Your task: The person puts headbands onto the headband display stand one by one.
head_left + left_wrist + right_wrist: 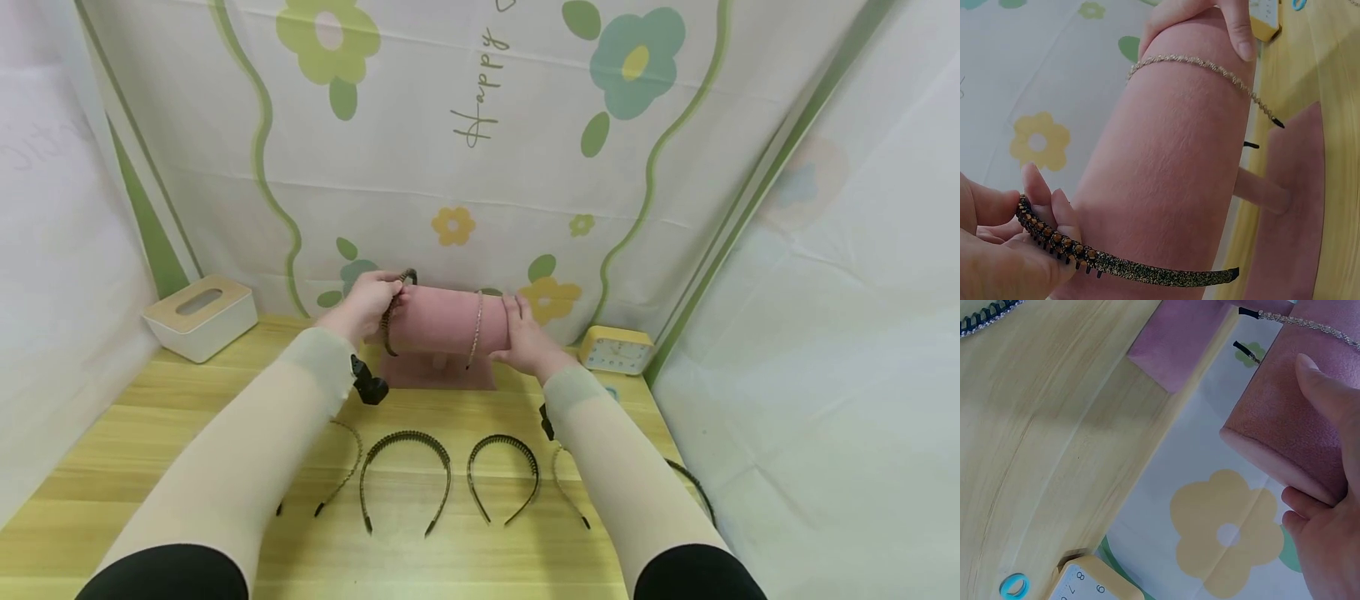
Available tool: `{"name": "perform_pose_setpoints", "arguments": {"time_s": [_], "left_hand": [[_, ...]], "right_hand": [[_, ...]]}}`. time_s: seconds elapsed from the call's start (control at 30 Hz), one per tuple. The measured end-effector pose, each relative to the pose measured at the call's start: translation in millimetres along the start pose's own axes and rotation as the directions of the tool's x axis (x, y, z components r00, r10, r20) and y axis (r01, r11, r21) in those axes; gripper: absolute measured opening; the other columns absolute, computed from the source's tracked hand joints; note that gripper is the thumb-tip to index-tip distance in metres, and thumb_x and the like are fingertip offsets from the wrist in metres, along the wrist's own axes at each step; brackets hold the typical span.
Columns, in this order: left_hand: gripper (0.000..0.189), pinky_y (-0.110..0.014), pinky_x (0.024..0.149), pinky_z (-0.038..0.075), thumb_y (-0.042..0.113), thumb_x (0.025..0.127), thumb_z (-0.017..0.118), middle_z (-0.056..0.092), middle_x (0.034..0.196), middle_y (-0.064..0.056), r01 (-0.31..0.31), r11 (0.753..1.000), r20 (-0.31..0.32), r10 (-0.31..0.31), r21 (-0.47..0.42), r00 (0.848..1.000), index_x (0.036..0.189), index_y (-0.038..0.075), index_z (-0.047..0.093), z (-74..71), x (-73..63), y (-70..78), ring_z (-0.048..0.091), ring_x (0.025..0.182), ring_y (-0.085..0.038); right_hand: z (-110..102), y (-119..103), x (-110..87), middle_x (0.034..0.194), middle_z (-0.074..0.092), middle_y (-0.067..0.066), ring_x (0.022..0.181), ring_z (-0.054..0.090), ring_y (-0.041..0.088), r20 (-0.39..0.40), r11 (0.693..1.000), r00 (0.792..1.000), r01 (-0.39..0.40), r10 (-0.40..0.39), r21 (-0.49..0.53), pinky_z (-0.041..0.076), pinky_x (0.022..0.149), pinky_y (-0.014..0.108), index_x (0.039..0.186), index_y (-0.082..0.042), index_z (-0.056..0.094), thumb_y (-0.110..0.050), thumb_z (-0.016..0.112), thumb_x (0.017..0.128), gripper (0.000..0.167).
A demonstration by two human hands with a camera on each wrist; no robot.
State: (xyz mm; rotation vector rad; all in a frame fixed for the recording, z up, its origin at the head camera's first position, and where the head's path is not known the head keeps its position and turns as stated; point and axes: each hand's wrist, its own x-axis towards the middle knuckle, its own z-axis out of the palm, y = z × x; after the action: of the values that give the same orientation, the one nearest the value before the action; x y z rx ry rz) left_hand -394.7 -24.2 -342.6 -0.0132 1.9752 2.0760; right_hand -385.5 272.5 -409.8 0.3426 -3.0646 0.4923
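Flowered cloth [405, 158] is hanging behind a pink roll [441, 321]; the right hand [527, 340] is gripping its three-o'clock end, the left hand [366, 304] pinching a headband [1154, 273] at nine.

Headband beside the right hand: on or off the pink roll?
On: the thin headband straddles the pink roll, black tips extending past it.

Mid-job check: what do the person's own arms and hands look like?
The left black sleeve and right black sleeve end in smooth, rounded edges. A pale grey-green left wristband and a matching right wristband show; beside them sit a small black left device and right device. The left hand and right hand wear no gloves; no cables or markings show.
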Motion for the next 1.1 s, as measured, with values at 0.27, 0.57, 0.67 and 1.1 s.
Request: {"name": "perform_pose_setpoints", "arguments": {"time_s": [0.27, 0.57, 0.67, 1.1], "left_hand": [[0.045, -0.033, 0.093, 0.047, 0.01, 0.107, 0.038, 0.057, 0.122, -0.018, -0.008, 1.0, -0.016, 0.008, 0.008, 1.0, 0.151, 0.0, 0.035, 18.7, 4.9, -6.0, 0.06, 0.093, -0.017], [0.046, -0.034, 0.094, 0.047, 0.012, 0.108, 0.04, 0.059, 0.122, -0.017, -0.004, 0.999, 0.015, 0.003, 0.046, 1.0, 0.153, 0.002, 0.033, 39.2, 7.1, -7.6, 0.06, 0.101, -0.022], [0.048, -0.038, 0.094, 0.049, 0.014, 0.106, 0.044, 0.06, 0.12, -0.016, -0.004, 0.989, -0.029, 0.009, 0.15, 1.0, 0.152, 0.003, 0.033, 40.8, 7.2, -7.8, 0.062, 0.104, -0.024], [0.02, -0.04, 0.068, 0.043, 0.027, 0.098, 0.053, 0.05, 0.09, -0.009, -0.018, 0.762, -0.189, 0.183, 0.647, 0.965, 0.091, 0.008, 0.053, 29.1, 1.9, 1.0, 0.047, 0.079, -0.025]], "right_hand": [[-0.3, -2.7, -1.2, 0.162, -0.004, 0.017, 0.131, 0.041, 0.044, -0.004, 0.999, 1.0, 0.009, -0.009, 0.036, 0.041, 0.104, 0.049, 0.159, -0.022, -0.004, -0.032, 0.083, 0.082, 0.117], [-2.4, -5.2, -3.1, 0.162, -0.005, 0.015, 0.133, 0.039, 0.042, 0.0, 0.999, 1.0, -0.007, 0.007, 0.035, 0.039, 0.107, 0.047, 0.159, -0.021, -0.004, -0.033, 0.083, 0.082, 0.117], [-1.0, -4.4, -2.6, 0.162, -0.005, 0.016, 0.132, 0.04, 0.042, -0.006, 0.999, 1.0, -0.003, 0.004, 0.034, 0.039, 0.106, 0.047, 0.159, -0.021, -0.005, -0.033, 0.083, 0.082, 0.118], [-1.3, -4.1, -3.4, 0.162, -0.004, 0.015, 0.135, 0.036, 0.043, -0.011, 1.0, 1.0, 0.002, -0.002, 0.031, 0.038, 0.107, 0.048, 0.159, -0.021, -0.004, -0.034, 0.082, 0.082, 0.117]]}}
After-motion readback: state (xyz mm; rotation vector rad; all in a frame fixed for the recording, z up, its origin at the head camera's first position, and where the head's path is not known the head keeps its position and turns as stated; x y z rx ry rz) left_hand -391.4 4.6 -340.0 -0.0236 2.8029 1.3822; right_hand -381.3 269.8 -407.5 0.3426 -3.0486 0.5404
